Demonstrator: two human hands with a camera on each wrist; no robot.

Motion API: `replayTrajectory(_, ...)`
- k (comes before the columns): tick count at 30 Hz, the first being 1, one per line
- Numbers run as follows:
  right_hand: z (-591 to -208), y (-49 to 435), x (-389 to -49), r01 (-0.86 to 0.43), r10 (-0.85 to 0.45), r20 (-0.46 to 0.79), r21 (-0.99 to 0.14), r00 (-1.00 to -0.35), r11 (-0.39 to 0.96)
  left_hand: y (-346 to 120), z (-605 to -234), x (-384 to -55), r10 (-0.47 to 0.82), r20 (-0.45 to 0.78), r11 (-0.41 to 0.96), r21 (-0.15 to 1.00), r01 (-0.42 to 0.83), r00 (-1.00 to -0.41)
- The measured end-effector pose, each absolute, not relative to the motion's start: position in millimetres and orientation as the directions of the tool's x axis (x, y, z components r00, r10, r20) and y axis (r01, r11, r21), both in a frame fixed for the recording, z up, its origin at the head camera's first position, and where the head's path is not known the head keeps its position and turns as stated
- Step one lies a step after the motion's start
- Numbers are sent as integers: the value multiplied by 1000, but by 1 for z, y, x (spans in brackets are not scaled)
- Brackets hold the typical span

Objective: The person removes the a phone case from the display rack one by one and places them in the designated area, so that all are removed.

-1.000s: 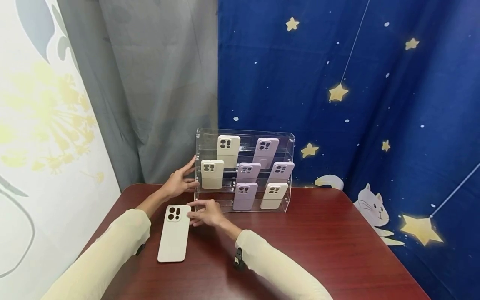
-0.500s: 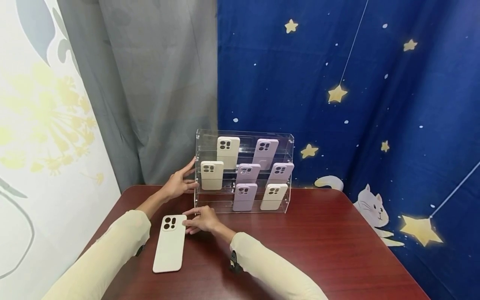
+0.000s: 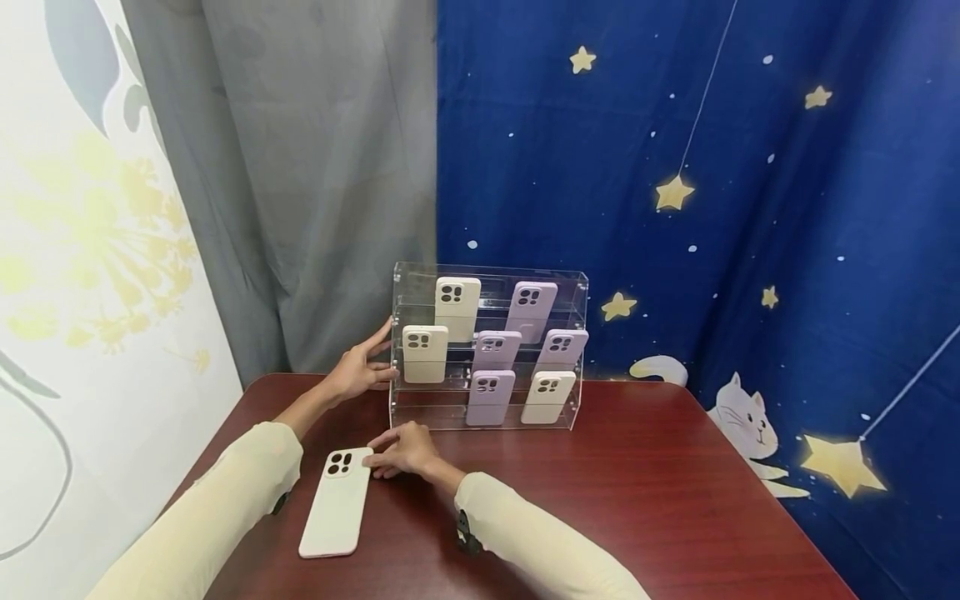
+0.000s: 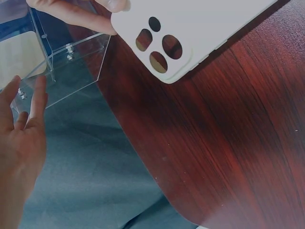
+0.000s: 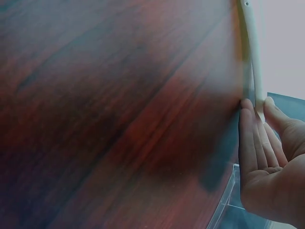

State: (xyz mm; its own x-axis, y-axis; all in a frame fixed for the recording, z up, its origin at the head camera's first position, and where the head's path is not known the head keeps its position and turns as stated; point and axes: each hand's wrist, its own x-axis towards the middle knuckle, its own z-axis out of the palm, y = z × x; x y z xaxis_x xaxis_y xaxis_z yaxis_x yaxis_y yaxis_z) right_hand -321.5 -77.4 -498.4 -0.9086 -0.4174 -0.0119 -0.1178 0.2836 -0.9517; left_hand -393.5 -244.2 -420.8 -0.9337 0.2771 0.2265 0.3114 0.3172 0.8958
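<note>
My right hand point(image 3: 405, 450) pinches the upper right corner of a white phone case point(image 3: 337, 508) with camera cutouts, in front of the stand. In the right wrist view, the thumb lies on one face and the fingers behind the case's edge point(image 5: 256, 57). The case's bare underside is hidden from the head view. A clear acrylic tiered stand point(image 3: 427, 412) stands at the back of the table. Against its left side panel, my left hand point(image 3: 356, 373) rests with extended fingers; the left wrist view shows those fingertips point(image 4: 40, 83) at the clear panel.
Several cases stand on the tiers, among them a white case point(image 3: 424, 354) at left, a purple case point(image 3: 491, 397) on the bottom tier and a white case point(image 3: 548, 397) beside it. Behind the red-brown table point(image 3: 675, 500) hang grey and blue curtains point(image 3: 525, 167).
The white phone case in my right hand has moved toward me and slightly left, away from the stand. My left hand stays at the stand's side.
</note>
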Motion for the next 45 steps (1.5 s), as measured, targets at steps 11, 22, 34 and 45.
replayTrajectory(11, -501, -78, -323, -126, -375, 3, -945, -927, 302, -241, -421, -395, 277, 236, 328, 888, 322, -931)
replayTrajectory(22, -492, -72, -324, -120, -409, 12, -964, -913, 238, -247, -418, -395, 295, 245, 298, 895, 332, -924)
replayTrajectory(34, -478, -59, -324, -156, -453, 51, -968, -890, 197, -246, -420, -397, 299, 239, 308, 892, 330, -924)
replayTrajectory(45, -463, -38, -326, -230, -481, 105, -950, -871, 210, -245, -421, -396, 293, 236, 307, 895, 325, -927)
